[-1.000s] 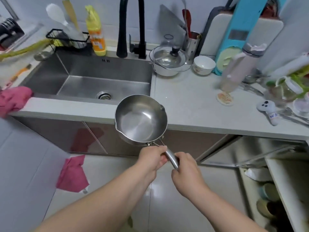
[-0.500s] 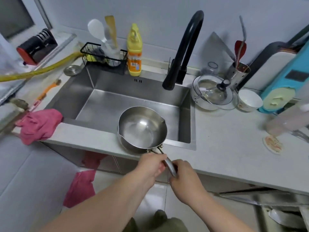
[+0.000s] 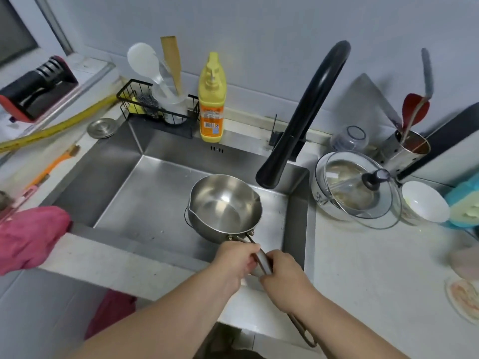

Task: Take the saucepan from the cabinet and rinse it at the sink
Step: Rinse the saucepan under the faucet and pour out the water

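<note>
A small steel saucepan [image 3: 224, 207] hangs upright over the right part of the steel sink [image 3: 124, 182], its bowl empty and shiny. Both hands grip its metal handle: my left hand [image 3: 234, 260] close to the bowl, my right hand [image 3: 281, 272] just behind it. The black faucet [image 3: 304, 117] arches from the back rim, and its spout ends just right of and above the pan's rim. No water is running. The cabinet is out of view.
A yellow dish soap bottle [image 3: 212, 99] and a black wire caddy [image 3: 155, 107] with utensils stand behind the sink. A pink cloth [image 3: 28, 237] hangs over the front left rim. On the right counter sit a lidded pot [image 3: 356, 189], a white bowl [image 3: 425, 202] and a utensil holder [image 3: 407, 151].
The saucepan has moved from in front of the counter edge forward over the sink basin, toward the faucet spout. Both hands kept their grip on the handle. The view shifted left, off the cabinet.
</note>
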